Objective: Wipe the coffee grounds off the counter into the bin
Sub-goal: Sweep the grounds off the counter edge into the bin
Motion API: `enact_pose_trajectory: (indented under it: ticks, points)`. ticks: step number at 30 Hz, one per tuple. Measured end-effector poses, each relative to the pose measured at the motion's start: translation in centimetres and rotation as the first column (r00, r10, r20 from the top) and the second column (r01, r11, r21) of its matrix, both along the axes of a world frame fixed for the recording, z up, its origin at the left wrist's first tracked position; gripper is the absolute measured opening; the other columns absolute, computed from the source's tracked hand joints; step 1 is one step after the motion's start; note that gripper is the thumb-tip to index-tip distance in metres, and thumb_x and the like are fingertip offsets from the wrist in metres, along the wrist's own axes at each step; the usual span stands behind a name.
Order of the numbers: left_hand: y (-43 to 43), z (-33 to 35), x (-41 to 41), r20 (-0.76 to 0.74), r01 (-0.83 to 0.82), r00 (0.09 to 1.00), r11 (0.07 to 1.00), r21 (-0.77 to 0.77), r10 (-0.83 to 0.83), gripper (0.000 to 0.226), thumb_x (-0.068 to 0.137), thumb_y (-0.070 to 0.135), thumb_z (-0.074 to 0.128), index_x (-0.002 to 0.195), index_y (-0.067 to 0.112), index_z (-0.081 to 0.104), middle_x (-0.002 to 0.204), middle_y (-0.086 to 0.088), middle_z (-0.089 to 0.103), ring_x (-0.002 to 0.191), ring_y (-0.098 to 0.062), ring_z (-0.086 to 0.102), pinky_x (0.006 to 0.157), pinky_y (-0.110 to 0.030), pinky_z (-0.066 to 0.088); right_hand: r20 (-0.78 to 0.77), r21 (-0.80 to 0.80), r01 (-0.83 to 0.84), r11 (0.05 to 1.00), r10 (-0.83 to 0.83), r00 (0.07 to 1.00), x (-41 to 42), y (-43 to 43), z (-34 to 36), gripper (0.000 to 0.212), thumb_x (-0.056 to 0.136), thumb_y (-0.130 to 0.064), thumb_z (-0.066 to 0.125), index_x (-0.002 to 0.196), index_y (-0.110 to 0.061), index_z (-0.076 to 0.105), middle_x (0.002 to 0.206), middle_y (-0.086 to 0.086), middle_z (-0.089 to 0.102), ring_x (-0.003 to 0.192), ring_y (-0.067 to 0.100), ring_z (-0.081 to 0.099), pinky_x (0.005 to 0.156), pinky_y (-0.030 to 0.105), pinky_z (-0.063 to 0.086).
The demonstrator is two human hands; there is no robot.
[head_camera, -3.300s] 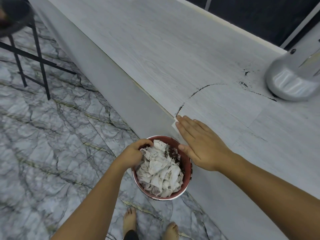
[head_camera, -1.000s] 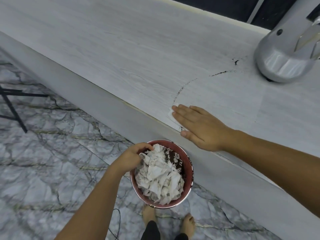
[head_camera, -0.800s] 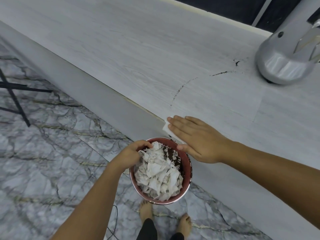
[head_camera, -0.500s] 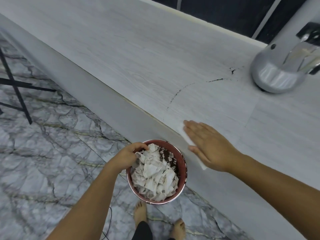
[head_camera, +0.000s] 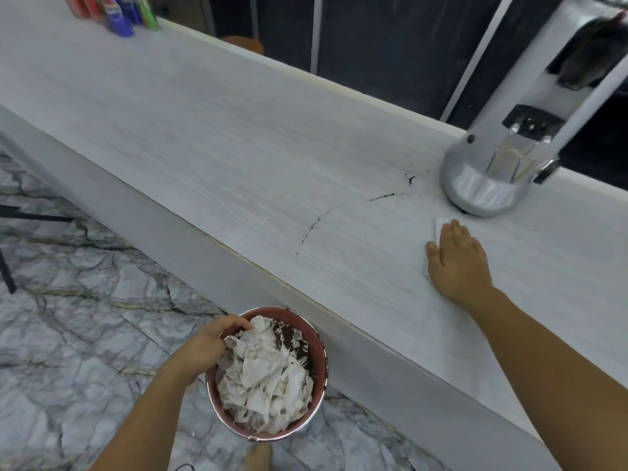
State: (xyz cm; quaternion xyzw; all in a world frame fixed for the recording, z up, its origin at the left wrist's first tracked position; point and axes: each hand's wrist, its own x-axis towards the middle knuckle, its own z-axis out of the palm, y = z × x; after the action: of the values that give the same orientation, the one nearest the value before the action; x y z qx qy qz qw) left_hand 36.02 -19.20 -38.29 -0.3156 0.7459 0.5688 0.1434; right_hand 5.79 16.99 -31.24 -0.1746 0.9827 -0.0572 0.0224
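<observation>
1. Left hand [head_camera: 213, 346]: I see it closed on the near-left rim of the bin [head_camera: 314, 338], fingers curled over the edge and into the crumpled paper [head_camera: 265, 382] that fills it.
2. Bin: I hold it below the counter's front edge, its far rim just beside the counter face. Dark coffee grounds [head_camera: 289, 336] lie on the paper on the side away from my left hand.
3. Right hand [head_camera: 457, 263]: I see it spread flat, palm down, fingers together, pressing a white wipe [head_camera: 436, 227] against the counter [head_camera: 204, 137]. Only the wipe's far corner and a sliver of its left edge show past my fingers.
4. Trail of grounds [head_camera: 312, 227]: a thin dark arc lies on the counter to the left of my right hand, well apart from it. It runs from near the front edge above the bin and curves away toward a darker speck cluster [head_camera: 411, 179].
5. Metal appliance base [head_camera: 486, 188]: it stands just beyond my right hand's fingertips, with the speck cluster just to its left.
6. Cans [head_camera: 119, 11]: a blurred group stands at the counter's far-left end, well beyond both hands.
</observation>
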Motion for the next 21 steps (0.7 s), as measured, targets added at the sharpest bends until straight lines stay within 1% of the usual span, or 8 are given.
enact_pose_trajectory:
  ticks: [2,5,7,8,10,13,17,21]
  points:
    - [-0.8,0.2,-0.9,-0.016,0.061,0.998,0.998,-0.021,-0.061,0.068,0.074,-0.023,0.038,0.103,0.026,0.076,0.121,0.008,0.065,0.113,-0.012,0.061,0.085,-0.030,0.056,-0.014,0.010,0.064,0.998,-0.063,0.998,-1.6,-1.7,-0.2,0.070,0.100,-0.047,0.018,0.151,0.001,0.023,0.160,0.022,0.022,0.148,0.035,0.019,0.121,0.048,0.017]
    - [-2.0,0.7,-2.4,-0.001,0.124,0.992,0.992,0.009,-0.124,0.063,0.074,-0.026,0.039,0.104,0.015,0.076,0.114,0.014,0.065,0.108,-0.001,0.059,0.078,-0.012,0.051,-0.005,0.001,0.100,0.995,-0.100,0.995,-3.4,-4.4,-0.1,0.067,0.101,-0.043,0.022,0.149,0.004,0.025,0.158,0.025,0.025,0.147,0.037,0.021,0.119,0.049,0.019]
    - [-3.2,0.7,-3.6,0.000,0.209,0.978,0.978,0.001,-0.209,0.061,0.075,-0.024,0.042,0.101,0.020,0.076,0.113,0.018,0.065,0.107,0.003,0.058,0.079,-0.006,0.048,-0.012,-0.001,0.093,0.996,-0.093,0.996,-4.9,-6.1,-0.2,0.072,0.098,-0.047,0.018,0.147,0.005,0.027,0.157,0.027,0.027,0.145,0.039,0.024,0.119,0.050,0.020]
    - [-3.9,0.4,-4.0,0.009,0.236,0.972,0.972,-0.003,-0.236,0.064,0.075,-0.022,0.042,0.099,0.026,0.077,0.115,0.018,0.065,0.110,0.000,0.058,0.085,-0.011,0.049,-0.013,-0.008,0.093,0.996,-0.093,0.996,-5.8,-6.9,-0.2,0.075,0.097,-0.048,0.016,0.146,0.006,0.028,0.156,0.028,0.028,0.144,0.040,0.026,0.118,0.050,0.021]
    - [-5.4,-0.3,-4.7,0.041,0.286,0.957,0.958,-0.001,-0.286,0.072,0.069,-0.020,0.039,0.093,0.037,0.076,0.121,0.014,0.064,0.116,-0.009,0.059,0.100,-0.030,0.051,-0.004,-0.018,0.116,0.993,-0.116,0.993,-7.6,-8.5,-0.2,0.074,0.097,-0.049,0.016,0.146,0.006,0.027,0.156,0.028,0.026,0.145,0.040,0.025,0.118,0.051,0.020]
    - [-6.9,-1.0,-5.5,0.078,0.359,0.931,0.933,-0.009,-0.357,0.080,0.063,-0.021,0.036,0.097,0.041,0.074,0.128,0.011,0.062,0.120,-0.014,0.058,0.104,-0.044,0.048,0.003,-0.035,0.147,0.989,-0.147,0.989,-9.9,-10.1,-0.4,0.074,0.098,-0.049,0.017,0.149,0.006,0.022,0.158,0.028,0.020,0.147,0.040,0.019,0.121,0.049,0.015]
    - [-7.8,-1.8,-6.0,0.052,0.404,0.913,0.915,0.007,-0.404,0.082,0.061,-0.021,0.036,0.101,0.038,0.075,0.128,0.010,0.063,0.125,-0.011,0.055,0.106,-0.036,0.047,0.010,-0.054,0.147,0.988,-0.147,0.989,-12.8,-11.5,-0.2,0.079,0.097,-0.052,0.013,0.148,0.008,0.020,0.158,0.031,0.019,0.146,0.042,0.019,0.121,0.050,0.013]
    - [-8.0,-2.2,-6.3,0.072,0.377,0.922,0.925,0.041,-0.379,0.081,0.060,-0.022,0.039,0.103,0.035,0.075,0.128,0.010,0.064,0.123,-0.008,0.056,0.103,-0.032,0.049,0.021,-0.032,0.048,0.998,-0.047,0.999,-15.1,-11.9,0.3,0.077,0.098,-0.050,0.013,0.149,0.006,0.022,0.158,0.029,0.019,0.147,0.041,0.018,0.121,0.050,0.014]
